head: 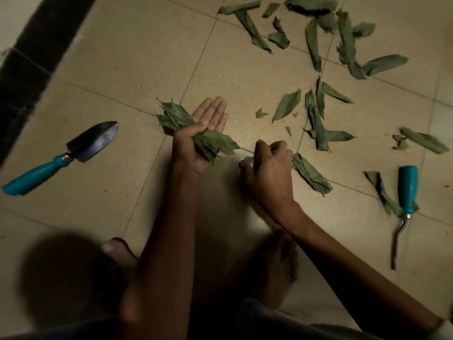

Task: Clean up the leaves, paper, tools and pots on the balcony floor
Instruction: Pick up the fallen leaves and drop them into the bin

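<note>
We have a bundle of leaves lying across our left hand, thumb curled over it to pin it while the fingers stay straight and spread. Our right hand is down at the floor, fingers curled around a folded leaf whose far end sticks out past the knuckles. More scattered leaves lie well apart across the tiles ahead and to the right. A trowel with a teal handle rests on the floor to our left, and a hand fork with a matching handle to our right, one leaf touching it (neither tool is taken up yet). No paper or pots show here.

To do this step well, we judge it best to lift the folded leaf whole, lay it along the bundle under the thumb, and keep that thumb firm so the dry, brittle pieces do not slip or crumble
</note>
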